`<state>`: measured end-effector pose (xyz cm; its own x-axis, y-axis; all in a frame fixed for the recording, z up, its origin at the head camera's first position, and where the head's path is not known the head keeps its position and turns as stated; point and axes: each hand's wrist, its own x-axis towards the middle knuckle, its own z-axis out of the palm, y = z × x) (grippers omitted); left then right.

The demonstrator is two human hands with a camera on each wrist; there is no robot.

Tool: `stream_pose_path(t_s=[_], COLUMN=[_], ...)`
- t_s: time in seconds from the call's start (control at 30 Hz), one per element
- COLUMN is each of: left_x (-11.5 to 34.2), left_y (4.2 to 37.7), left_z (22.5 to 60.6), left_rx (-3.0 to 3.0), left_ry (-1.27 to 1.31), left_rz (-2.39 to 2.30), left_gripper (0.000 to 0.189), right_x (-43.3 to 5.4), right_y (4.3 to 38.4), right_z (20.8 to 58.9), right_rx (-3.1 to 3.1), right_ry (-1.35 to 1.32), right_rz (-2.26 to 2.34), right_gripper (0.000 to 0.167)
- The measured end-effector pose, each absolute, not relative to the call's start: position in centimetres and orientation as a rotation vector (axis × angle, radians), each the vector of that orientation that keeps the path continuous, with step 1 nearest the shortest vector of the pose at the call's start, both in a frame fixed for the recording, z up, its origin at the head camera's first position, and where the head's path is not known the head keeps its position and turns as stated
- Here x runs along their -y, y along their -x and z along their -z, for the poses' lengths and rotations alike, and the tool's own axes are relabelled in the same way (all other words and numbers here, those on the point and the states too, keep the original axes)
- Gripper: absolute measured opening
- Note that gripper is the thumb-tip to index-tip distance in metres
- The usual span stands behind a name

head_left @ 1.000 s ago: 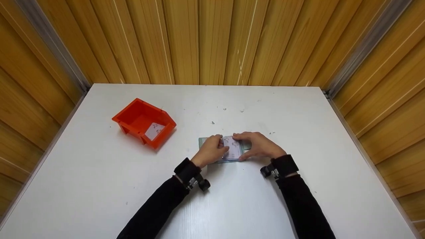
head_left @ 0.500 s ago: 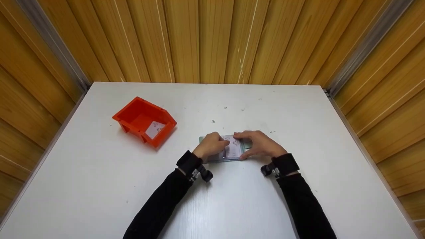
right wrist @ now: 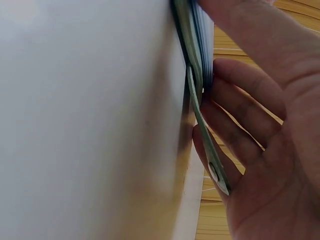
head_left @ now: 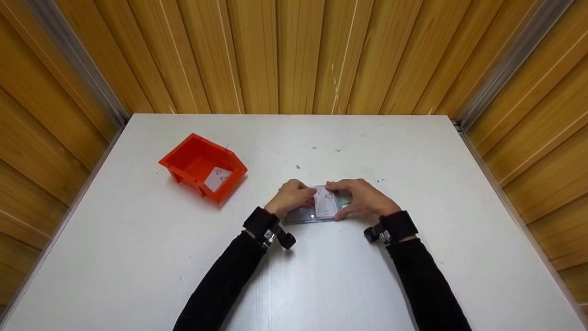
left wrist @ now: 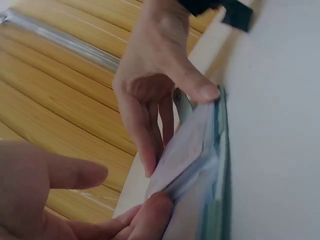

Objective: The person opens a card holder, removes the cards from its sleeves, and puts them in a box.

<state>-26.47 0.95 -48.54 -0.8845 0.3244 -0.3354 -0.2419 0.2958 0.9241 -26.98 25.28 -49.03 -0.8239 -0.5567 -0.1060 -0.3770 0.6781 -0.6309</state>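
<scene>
A thin card holder with green covers and clear pages lies open on the table under both hands. A white card with pink print shows on its right side. My right hand holds that side, thumb at the near edge and fingers at the far edge. Beside its palm a green strap with a snap sticks out. My left hand is over the left side, fingertips right at the card's edge and another digit raised apart. I cannot tell whether the left hand pinches the card.
A red plastic bin stands at the back left of the white table, a similar printed card inside it. Wood-patterned walls enclose the back and sides.
My left hand has shifted slightly away from the near edge, uncovering more of the clear page at the lower left. The right hand keeps nearly the same hold.
</scene>
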Motion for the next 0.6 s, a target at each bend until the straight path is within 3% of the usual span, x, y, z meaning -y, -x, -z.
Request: stream_pose_path(t_s=[0.27, 0.6], left_x=[-0.8, -0.4], left_y=[26.7, 27.0], left_z=[49.1, 49.4], left_rx=[-1.978, -1.872], left_ry=[-0.031, 0.019], left_rz=[-1.715, -1.8], left_gripper=[0.022, 0.027], right_x=[-25.2, -25.0], right_y=[26.9, 27.0], right_z=[48.9, 48.8], right_rx=[-2.601, -2.643], right_ry=[0.735, 0.734], right_rz=[0.874, 0.827], right_gripper=[0.086, 0.089])
